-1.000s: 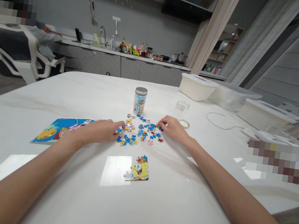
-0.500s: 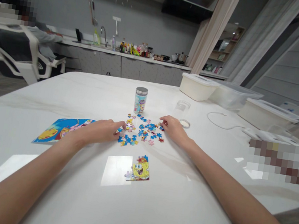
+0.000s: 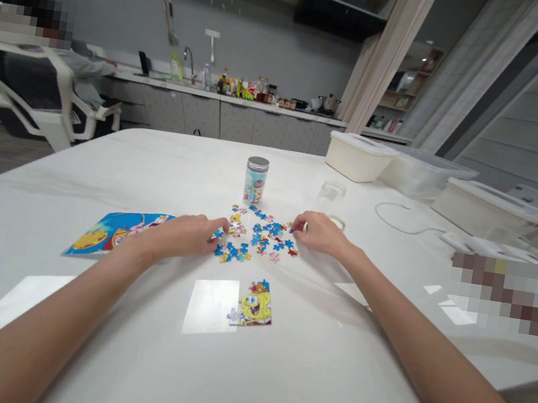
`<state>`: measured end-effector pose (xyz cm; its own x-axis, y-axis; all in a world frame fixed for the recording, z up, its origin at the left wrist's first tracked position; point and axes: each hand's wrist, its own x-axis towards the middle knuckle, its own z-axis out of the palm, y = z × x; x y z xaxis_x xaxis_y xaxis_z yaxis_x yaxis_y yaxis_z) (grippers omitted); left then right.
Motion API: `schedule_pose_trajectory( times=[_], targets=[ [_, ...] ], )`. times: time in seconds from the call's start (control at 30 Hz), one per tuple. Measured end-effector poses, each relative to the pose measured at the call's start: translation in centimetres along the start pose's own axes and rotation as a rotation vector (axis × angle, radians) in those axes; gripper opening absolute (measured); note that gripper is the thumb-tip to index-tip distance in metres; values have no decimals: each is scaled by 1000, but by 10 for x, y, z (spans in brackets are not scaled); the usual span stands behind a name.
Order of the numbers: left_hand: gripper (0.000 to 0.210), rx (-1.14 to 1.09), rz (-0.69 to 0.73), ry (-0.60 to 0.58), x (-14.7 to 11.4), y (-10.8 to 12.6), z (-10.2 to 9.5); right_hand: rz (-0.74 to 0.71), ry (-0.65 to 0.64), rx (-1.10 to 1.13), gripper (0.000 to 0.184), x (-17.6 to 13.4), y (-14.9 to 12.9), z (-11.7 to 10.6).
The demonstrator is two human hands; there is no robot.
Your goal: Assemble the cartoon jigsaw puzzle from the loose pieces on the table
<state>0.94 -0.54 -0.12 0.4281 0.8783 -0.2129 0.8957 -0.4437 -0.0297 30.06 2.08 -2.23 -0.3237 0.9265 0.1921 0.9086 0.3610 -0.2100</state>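
My left hand [image 3: 193, 236] rests at the left side of a scatter of small jigsaw pieces [image 3: 269, 230], mostly blue. Its fingers are curled, with a blue puzzle piece showing between forefinger and thumb. At the right side of the scatter, my right hand [image 3: 319, 232] pinches a small blue puzzle piece [image 3: 292, 228] with its fingertips. A joined block of pieces [image 3: 256, 304] with a yellow cartoon face lies nearer to me. Under and beyond my left forearm is a blue picture sheet [image 3: 110, 232], partly covered.
A printed can with a silver lid [image 3: 255, 182] stands behind the pieces. Right of it are a clear jar [image 3: 331, 197] and a round lid partly behind my right hand. Lidded boxes [image 3: 359, 158] and a white cable [image 3: 406, 230] occupy the right. A seated person [image 3: 84, 69] is far left.
My right hand has drawn its fingers together on a blue piece at the scatter's right edge. My left hand has stayed nearly still. The whole view has shifted slightly.
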Motion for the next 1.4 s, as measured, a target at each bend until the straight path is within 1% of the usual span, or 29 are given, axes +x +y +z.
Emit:
schedule_pose_trajectory(
  times=[0.23,0.4,0.47,0.53,0.6,0.63,0.73,0.8,0.87,0.97,1.03,1.1,1.23,1.4],
  targets=[
    [42,-6,10,4,-1,0,-1,36,-56,27,15,-1,0,-4],
    [41,-5,6,11,0,0,1,71,-161,118,27,0,0,-5],
    [41,11,5,8,0,-1,1,65,-183,114,22,1,-2,-6],
    [42,29,28,14,1,-2,1,56,-174,141,15,1,-5,-7],
    [42,8,63,46,1,-3,1,41,-178,246,10,0,-10,-7],
    [42,-29,80,68,1,-3,0,31,-198,335,9,-1,-14,-7],
    [40,-232,174,100,-3,2,-6,-13,-343,673,13,-8,-30,-8],
    [33,-344,309,31,-8,9,-11,-88,-443,822,13,-13,-43,-8],
    [28,-413,424,-82,-12,16,-15,-142,-498,866,15,-18,-54,-8],
    [29,-463,517,-188,-16,25,-17,-117,-561,916,13,-23,-64,-7],
    [29,-475,553,-209,-16,28,-15,-85,-589,945,9,-24,-66,-6],
    [30,-493,594,-209,-15,28,-12,-64,-591,947,7,-24,-66,-5],
    [30,-524,668,-214,-11,27,-6,-42,-574,895,9,-22,-63,-1],
    [28,-510,698,-205,-11,28,-5,-59,-558,903,13,-21,-60,5]
  ],
)
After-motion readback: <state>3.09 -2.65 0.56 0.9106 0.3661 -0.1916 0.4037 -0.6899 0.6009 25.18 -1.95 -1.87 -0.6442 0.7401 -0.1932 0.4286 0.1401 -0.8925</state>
